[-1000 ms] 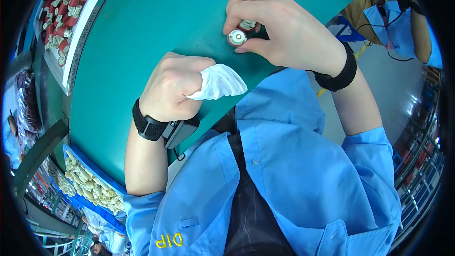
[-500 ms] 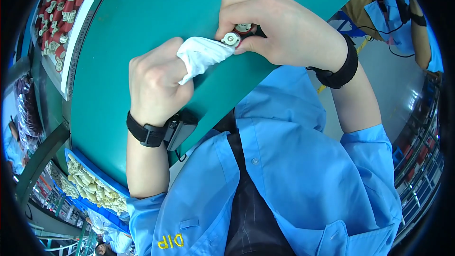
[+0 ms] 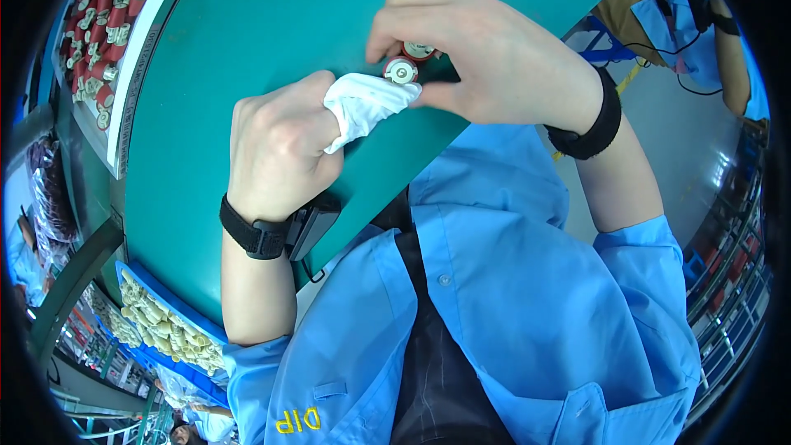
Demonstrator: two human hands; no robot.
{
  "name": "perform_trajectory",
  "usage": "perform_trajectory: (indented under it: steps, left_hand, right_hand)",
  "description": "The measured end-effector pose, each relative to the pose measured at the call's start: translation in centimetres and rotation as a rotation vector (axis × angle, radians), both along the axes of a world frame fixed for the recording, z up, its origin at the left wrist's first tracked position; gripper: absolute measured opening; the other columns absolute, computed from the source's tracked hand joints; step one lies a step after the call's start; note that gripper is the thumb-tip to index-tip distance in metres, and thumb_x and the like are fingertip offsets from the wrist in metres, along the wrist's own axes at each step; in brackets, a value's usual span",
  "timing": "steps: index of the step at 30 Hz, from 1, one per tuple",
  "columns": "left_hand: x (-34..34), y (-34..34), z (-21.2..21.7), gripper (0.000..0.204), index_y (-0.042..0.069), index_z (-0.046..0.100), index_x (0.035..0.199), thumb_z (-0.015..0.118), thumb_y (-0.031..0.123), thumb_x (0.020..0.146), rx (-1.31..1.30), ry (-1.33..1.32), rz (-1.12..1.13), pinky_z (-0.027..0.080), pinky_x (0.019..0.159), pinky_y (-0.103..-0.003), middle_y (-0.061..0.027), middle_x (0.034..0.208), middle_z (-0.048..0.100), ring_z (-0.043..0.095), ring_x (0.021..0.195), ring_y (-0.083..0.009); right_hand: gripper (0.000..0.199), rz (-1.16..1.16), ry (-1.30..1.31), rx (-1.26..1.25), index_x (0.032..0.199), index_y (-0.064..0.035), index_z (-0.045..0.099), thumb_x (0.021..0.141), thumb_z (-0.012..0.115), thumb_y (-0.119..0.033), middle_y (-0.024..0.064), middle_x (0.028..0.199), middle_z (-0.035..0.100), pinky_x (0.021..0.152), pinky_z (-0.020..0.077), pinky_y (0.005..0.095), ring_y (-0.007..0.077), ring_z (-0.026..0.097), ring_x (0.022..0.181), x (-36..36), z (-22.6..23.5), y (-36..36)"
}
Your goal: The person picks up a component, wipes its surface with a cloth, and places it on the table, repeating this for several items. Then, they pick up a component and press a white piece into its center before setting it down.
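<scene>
My left hand (image 3: 284,140) is closed, with a white cloth (image 3: 362,107) drawn over its finger end. The cloth's tip lies against a short red cylinder with a pale metal end cap (image 3: 401,71). My right hand (image 3: 503,58) curls round that cylinder, its thumb low beside the cloth and its index finger at the far side. A second red cylinder (image 3: 418,51) sits deeper within the same hand, partly hidden by the fingers. Both hands are over the green tabletop (image 3: 247,33).
Many similar red cylinders (image 3: 103,25) lie in a white-edged tray at the far left. A blue bin (image 3: 177,305) of cream-coloured pieces stands below the table's left edge. Another person's arm (image 3: 733,66) shows at the right, beyond the table's edge.
My left hand and the cloth have shifted slightly right. My right fingers have loosened and spread a little, so more of the nearer cylinder's end shows.
</scene>
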State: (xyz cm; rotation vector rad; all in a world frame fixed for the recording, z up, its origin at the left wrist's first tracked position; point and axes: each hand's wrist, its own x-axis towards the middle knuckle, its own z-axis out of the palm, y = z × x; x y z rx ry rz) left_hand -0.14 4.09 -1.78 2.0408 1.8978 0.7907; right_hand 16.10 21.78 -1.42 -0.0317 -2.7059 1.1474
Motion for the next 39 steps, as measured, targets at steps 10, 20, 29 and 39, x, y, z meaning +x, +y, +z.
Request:
perform_trajectory:
  steps: [10, 20, 29, 39]
  left_hand:
    - [-1.8, -0.5, -0.6, 0.014, 0.009, 0.065, 0.07, 0.069, 0.0, 0.06, 0.055, -0.004, 0.079, 0.044, 0.047, -0.04, -0.005, 0.072, 0.056, 0.06, 0.059, -0.0262]
    - [-1.8, -0.3, -0.3, 0.013, 0.009, 0.064, 0.069, 0.068, 0.001, 0.06, 0.053, 0.136, 0.027, 0.044, 0.047, -0.04, -0.0052, 0.07, 0.058, 0.059, 0.057, -0.0271]
    - [-1.2, -0.2, 0.0, 0.013, 0.007, 0.06, 0.069, 0.066, 0.001, 0.06, 0.003, -0.005, 0.018, 0.043, 0.047, -0.039, -0.0069, 0.068, 0.055, 0.058, 0.055, -0.0278]
    - [-1.5, -0.4, -0.1, 0.019, 0.01, 0.068, 0.075, 0.065, -0.001, 0.06, 0.028, 0.104, -0.075, 0.046, 0.048, -0.038, -0.0065, 0.072, 0.062, 0.061, 0.059, -0.0281]
  right_hand:
    - [0.023, -0.053, 0.02, 0.029, 0.09, -0.0054, 0.065, 0.072, 0.078, 0.001, 0.0056, 0.085, 0.061, 0.073, 0.0483, 0.0368, 0.0262, 0.059, 0.084, 0.1, -0.2, 0.1]
    - [0.019, -0.058, 0.057, 0.035, 0.09, -0.0052, 0.068, 0.074, 0.076, 0.001, 0.0055, 0.088, 0.064, 0.073, 0.0493, 0.0379, 0.026, 0.061, 0.085, 0.5, -0.5, -0.1]
    - [0.017, -0.039, 0.046, 0.015, 0.09, -0.0047, 0.07, 0.075, 0.076, 0.001, 0.0053, 0.086, 0.064, 0.072, 0.0497, 0.0382, 0.0259, 0.061, 0.085, 0.3, 0.3, -0.3]
    - [0.02, -0.029, 0.006, 0.035, 0.092, -0.0043, 0.071, 0.073, 0.079, -0.001, 0.0052, 0.088, 0.065, 0.072, 0.0502, 0.0378, 0.0257, 0.063, 0.087, 0.4, 0.6, -0.1]
